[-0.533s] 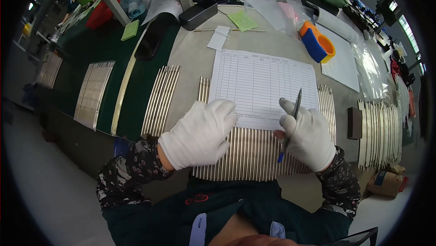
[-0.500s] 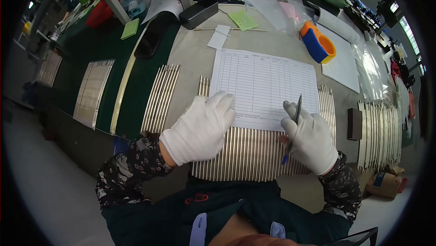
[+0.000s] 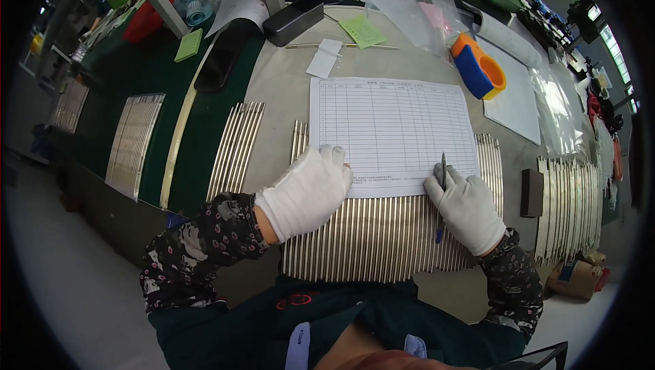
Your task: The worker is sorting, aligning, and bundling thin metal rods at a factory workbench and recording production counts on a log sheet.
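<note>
Over the twelve-o'clock end of the slim silvery metal rods [image 3: 355, 240] lies a white rectangular paper form [image 3: 392, 131], likely limp and best steadied by its edges, the white-gloved left hand [image 3: 307, 189] half-curled, grip unclear, at seven, the white-gloved right hand [image 3: 467, 206] closed around a slim blue-ended pen [image 3: 443, 173] at five

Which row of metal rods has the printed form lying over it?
The wide central row: the printed form covers part of it, while the rows at left and right lie clear of that sheet.
</note>
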The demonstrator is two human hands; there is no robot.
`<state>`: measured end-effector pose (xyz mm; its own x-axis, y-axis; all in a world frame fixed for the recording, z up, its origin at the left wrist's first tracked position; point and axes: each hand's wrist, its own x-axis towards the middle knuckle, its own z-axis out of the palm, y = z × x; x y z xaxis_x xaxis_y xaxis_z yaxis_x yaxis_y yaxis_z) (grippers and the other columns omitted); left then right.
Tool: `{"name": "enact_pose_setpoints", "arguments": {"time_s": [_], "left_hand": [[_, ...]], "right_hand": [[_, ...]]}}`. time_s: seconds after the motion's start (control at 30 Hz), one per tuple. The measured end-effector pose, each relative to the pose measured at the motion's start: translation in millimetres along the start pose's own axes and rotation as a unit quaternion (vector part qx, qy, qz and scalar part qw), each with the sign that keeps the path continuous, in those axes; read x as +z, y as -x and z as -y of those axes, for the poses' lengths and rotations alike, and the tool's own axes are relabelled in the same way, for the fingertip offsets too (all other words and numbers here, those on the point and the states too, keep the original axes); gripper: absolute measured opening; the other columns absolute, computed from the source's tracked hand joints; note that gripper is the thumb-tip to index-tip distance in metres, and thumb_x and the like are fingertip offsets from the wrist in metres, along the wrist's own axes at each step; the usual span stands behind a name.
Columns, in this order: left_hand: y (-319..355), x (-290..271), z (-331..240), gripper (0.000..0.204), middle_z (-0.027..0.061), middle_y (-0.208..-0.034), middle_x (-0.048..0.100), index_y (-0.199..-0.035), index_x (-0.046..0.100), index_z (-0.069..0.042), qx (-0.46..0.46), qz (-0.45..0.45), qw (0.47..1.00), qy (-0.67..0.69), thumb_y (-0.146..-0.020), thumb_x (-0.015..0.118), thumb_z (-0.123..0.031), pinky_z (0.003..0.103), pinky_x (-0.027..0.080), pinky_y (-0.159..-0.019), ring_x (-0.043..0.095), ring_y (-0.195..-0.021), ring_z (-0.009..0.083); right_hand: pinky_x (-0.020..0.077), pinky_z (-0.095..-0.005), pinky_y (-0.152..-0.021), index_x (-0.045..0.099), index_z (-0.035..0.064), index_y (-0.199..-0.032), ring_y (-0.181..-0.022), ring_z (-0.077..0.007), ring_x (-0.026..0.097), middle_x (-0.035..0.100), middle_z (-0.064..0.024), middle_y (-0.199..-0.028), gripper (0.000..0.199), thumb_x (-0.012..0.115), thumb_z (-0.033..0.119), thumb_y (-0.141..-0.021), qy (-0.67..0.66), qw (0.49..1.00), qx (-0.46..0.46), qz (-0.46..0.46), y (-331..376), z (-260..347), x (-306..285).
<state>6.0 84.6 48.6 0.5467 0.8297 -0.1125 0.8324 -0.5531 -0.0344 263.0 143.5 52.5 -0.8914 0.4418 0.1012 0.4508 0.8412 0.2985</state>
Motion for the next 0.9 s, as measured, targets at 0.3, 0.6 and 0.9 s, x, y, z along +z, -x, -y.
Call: {"name": "enact_pose_setpoints", "arguments": {"time_s": [0.3, 0.6, 0.9], "left_hand": [[-11.7, 12.7, 5.0, 0.007, 0.0044, -0.065, 0.050, -0.076, 0.050, -0.006, -0.024, -0.148, 0.989, -0.018, -0.070, 0.053, -0.009, 0.031, 0.039, -0.053, 0.052, -0.060, 0.0191], [-28.8, 11.6, 5.5, 0.005, 0.0035, -0.060, 0.047, -0.071, 0.047, -0.008, -0.009, -0.200, 0.978, -0.049, -0.071, 0.052, -0.009, 0.031, 0.041, -0.047, 0.052, -0.056, 0.0181], [-11.1, -13.9, 4.7, 0.008, 0.0016, -0.058, 0.043, -0.069, 0.046, -0.009, -0.035, -0.280, 0.957, -0.060, -0.069, 0.054, -0.010, 0.025, 0.039, -0.041, 0.049, -0.052, 0.0133]], "right_hand": [[0.0403, -0.0312, -0.058, 0.050, 0.0065, -0.085, -0.063, -0.0176, 0.054, 0.050, -0.0029, -0.064, 0.013, 0.053, 0.008, -0.072, 0.044, 0.997, 0.049, -0.030, -8.0, -20.1, -3.6], [0.0414, -0.0320, -0.059, 0.050, 0.0078, -0.085, -0.065, -0.0203, 0.054, 0.052, -0.0037, -0.068, 0.016, 0.056, 0.006, -0.069, 0.036, 0.995, 0.095, -0.016, 10.2, -38.6, 9.6], [0.0402, -0.0332, -0.057, 0.051, 0.0092, -0.085, -0.064, -0.0219, 0.054, 0.052, -0.0038, -0.069, 0.020, 0.056, 0.004, -0.067, -0.021, 0.990, 0.114, -0.081, 15.2, -31.1, -24.4]]}}
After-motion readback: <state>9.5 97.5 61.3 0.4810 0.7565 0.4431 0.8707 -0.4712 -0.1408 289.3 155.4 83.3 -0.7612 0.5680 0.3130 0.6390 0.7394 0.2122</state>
